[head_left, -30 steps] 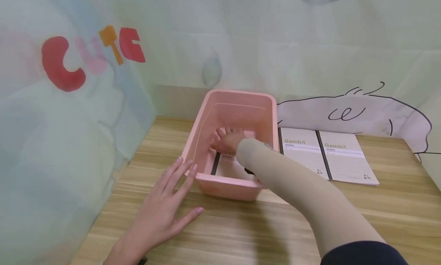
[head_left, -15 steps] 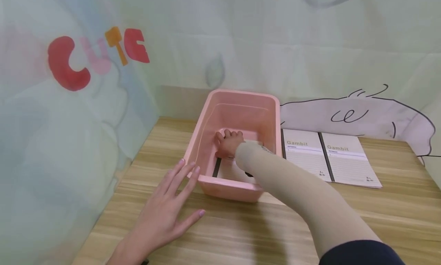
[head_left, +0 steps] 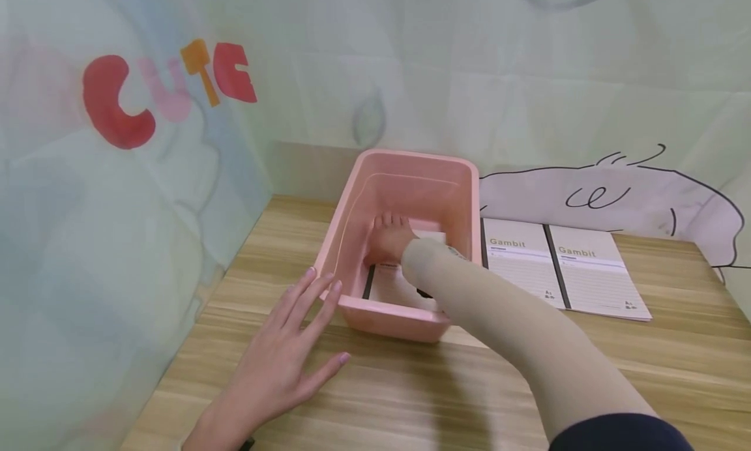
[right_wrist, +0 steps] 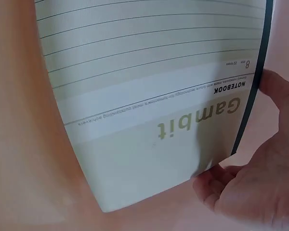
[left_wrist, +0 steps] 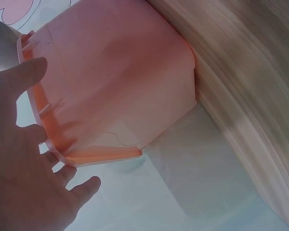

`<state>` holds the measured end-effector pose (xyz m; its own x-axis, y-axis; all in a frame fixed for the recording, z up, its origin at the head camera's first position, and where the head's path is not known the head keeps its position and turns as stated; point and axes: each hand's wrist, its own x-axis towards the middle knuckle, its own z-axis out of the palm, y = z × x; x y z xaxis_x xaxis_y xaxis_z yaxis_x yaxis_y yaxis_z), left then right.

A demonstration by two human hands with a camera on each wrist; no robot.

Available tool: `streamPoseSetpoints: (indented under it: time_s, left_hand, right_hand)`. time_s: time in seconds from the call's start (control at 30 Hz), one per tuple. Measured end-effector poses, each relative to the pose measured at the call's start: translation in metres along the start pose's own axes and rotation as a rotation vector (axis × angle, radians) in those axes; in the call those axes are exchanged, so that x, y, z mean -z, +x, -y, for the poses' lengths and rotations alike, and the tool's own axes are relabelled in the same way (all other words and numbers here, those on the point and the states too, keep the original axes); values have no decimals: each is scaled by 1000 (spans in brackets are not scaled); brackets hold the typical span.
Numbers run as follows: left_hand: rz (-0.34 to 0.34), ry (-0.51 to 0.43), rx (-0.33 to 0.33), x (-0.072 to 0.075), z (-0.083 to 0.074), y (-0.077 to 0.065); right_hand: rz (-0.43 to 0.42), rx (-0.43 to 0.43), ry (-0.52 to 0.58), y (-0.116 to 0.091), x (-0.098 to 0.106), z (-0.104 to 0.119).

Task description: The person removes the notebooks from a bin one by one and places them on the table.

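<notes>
One Gambit notebook [right_wrist: 154,120] lay inside the pink plastic bin [head_left: 393,325], the right hand [head_left: 388,241] at its spine-side top corner, whether pinching or merely touching I couldn't tell. The left hand [head_left: 276,353], fingers spread, touched the bin's near-left rim.

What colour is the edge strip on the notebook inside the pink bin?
The edge strip is near-black, clearest in the right wrist view.
</notes>
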<state>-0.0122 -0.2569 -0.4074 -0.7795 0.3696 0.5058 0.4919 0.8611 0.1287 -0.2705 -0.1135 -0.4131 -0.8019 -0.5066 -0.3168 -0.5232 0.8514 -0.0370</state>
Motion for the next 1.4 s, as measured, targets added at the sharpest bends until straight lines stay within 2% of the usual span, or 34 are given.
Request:
streamPoseSetpoints:
  time_s: [0.1,0.3,0.47,0.57,0.7,0.83,1.07,1.2,1.4]
  left_hand:
    - [6,5,2,0,0,0]
    - [26,15,15,2,0,0]
    - [23,16,12,1,0,1]
    - [11,11,4,1,0,0]
    - [-6,1,-5,0,0,-1]
    - [-12,0,-6,-1,1,-1]
    - [-3,-10,3,0,0,1]
    - [16,-7,12,0,1,1]
    - [-12,1,-11,-2,2,3]
  right_hand:
    - [13,-30,41,-5,4,5]
    - [37,-89,-21,-7,7,9]
    - [27,-84,14,-7,6,4]
    - [15,-49,39,-19,12,5]
    - [-13,-9,-23,-25,15,6]
    - [-50,-2,-103,-9,7,2]
    - [-98,7,-189,1,8,-2]
    - [-173,27,-195,2,13,-5]
    - [-289,29,-259,3,25,-9]
